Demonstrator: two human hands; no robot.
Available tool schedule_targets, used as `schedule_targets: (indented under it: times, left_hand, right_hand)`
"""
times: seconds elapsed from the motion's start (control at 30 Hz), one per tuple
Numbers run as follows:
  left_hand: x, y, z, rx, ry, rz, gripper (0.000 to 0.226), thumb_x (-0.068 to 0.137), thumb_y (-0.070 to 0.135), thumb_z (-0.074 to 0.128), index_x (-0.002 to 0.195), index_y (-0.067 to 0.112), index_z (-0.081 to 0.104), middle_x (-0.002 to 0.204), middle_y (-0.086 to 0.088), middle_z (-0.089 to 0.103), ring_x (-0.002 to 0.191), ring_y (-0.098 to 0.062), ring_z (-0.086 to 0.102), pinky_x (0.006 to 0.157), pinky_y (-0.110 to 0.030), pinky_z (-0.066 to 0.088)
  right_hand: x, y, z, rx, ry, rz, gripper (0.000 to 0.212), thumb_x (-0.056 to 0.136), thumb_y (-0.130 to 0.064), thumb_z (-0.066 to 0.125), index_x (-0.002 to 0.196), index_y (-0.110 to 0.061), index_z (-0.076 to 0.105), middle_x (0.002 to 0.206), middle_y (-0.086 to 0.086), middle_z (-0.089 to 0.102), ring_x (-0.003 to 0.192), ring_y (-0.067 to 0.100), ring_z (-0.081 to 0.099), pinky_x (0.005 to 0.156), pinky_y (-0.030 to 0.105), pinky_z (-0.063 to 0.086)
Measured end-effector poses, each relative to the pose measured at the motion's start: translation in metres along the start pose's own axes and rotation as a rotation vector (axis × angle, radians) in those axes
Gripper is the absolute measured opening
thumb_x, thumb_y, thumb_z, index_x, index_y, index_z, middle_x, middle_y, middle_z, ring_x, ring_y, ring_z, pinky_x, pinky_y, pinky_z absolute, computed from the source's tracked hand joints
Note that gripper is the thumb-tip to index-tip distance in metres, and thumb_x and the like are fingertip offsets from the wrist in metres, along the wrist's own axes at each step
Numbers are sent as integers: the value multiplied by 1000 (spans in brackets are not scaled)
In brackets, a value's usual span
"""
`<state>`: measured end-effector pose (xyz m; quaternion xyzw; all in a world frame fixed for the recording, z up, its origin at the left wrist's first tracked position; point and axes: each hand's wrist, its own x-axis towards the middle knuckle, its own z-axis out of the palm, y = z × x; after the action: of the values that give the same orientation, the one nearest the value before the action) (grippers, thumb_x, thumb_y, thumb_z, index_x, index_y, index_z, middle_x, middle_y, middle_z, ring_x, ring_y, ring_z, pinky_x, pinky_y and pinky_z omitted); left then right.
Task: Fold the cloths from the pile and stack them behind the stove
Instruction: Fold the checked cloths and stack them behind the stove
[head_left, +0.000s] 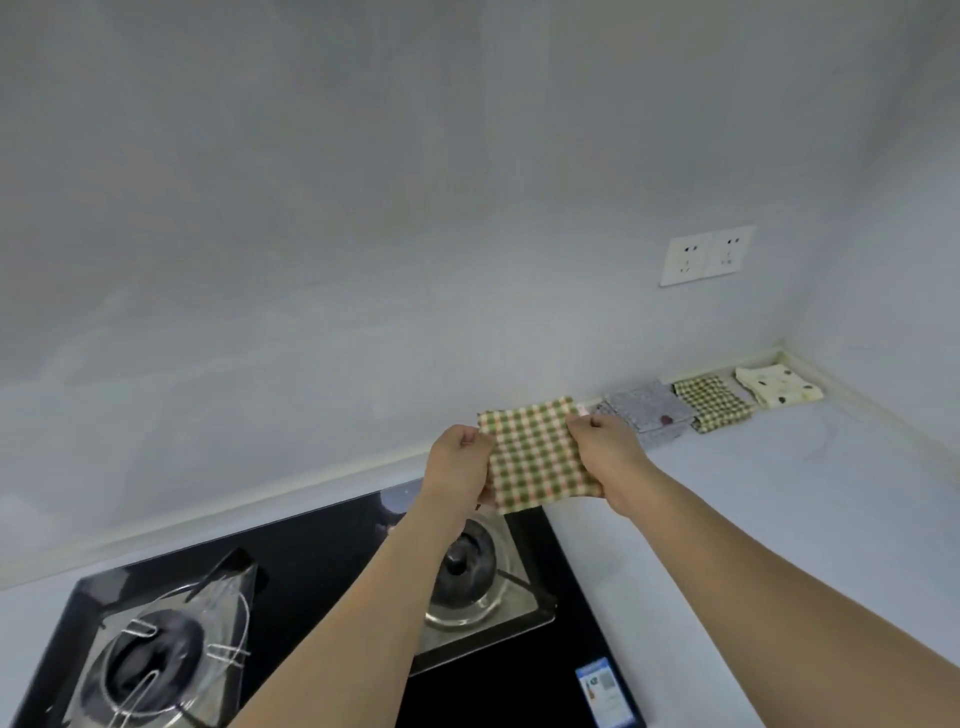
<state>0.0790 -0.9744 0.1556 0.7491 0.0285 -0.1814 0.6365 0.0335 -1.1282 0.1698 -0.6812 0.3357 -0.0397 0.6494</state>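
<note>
Head view: at frame centre, the left hand (460, 460) and right hand (605, 447) pinch the green checked cloth (537, 457) above the stove (530, 649). Keep edges aligned, then set it by the folded cloths (711, 402) at right.

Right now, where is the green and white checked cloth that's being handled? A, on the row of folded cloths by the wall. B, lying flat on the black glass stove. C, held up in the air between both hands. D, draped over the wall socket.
C: the green and white checked cloth is pinched at its side edges by the left hand and right hand, above the black glass stove.
</note>
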Motion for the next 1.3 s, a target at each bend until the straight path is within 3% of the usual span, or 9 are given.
schedule_targets:
  times: [0.2,0.33,0.47,0.57,0.7,0.87,1.13,1.23,1.3]
  left_hand:
    - [46,14,90,64,-92,-15,13,97,18,51,87,9,54,76,-10,60,60,-23,57,56,-36,55]
    - [68,23,169,63,-155,-42,8,96,14,51,94,8,56,73,-9,61,55,-22,59,47,-31,53]
    - [106,37,259,66,-141,-56,7,96,11,50,92,9,56,74,-8,63,56,-19,62,46,-30,53]
    - [136,45,307,77,-113,-55,12,95,10,49,84,12,54,78,-9,64,64,-24,64,57,-37,59]
    - [184,50,379,128,-62,-70,17,97,14,46,80,13,50,82,-10,62,70,-24,61,60,-36,59]
    - [247,38,438,170,22,-142,16,97,13,43,101,9,58,95,-10,66,83,-26,66,75,-43,60]
    - [308,-17,475,344,87,-210,33,96,16,42,122,9,61,114,-12,68,101,-31,65,90,-43,55]
    - [313,-24,478,507,106,-150,31,97,19,43,117,7,63,113,-15,67,104,-32,63,92,-41,52]
    - [311,-25,479,620,121,-102,33,98,21,42,119,5,61,115,-16,65,108,-33,58,95,-40,48]
  right_hand:
    - [60,7,-76,-15,57,139,20,94,-9,36,87,-9,55,85,9,61,73,22,57,59,27,45]
    - [107,8,-143,-22,113,134,27,98,-12,32,93,-15,58,90,5,65,73,18,59,51,23,43]
    - [174,3,-214,-85,164,84,29,97,-7,34,92,-15,61,91,3,64,80,20,59,73,35,52]
    - [216,-3,-250,-135,152,39,37,94,-4,33,108,-15,65,98,0,67,92,21,64,88,42,55]
    - [281,-5,-296,-141,167,11,39,91,0,33,106,-16,66,89,-4,66,91,22,64,85,42,54]
    - [356,5,-320,-145,140,-33,37,90,-3,36,112,-15,64,98,0,67,86,18,62,76,35,54]
    - [431,62,-323,-163,77,37,35,96,-14,43,127,-17,58,118,1,63,100,19,59,87,36,52]
    - [443,79,-322,-220,57,61,31,97,-21,40,117,-14,62,108,5,66,94,23,62,77,35,50]
    - [446,91,-324,-272,69,72,26,95,-21,37,90,-8,59,89,5,63,84,25,60,68,34,46]
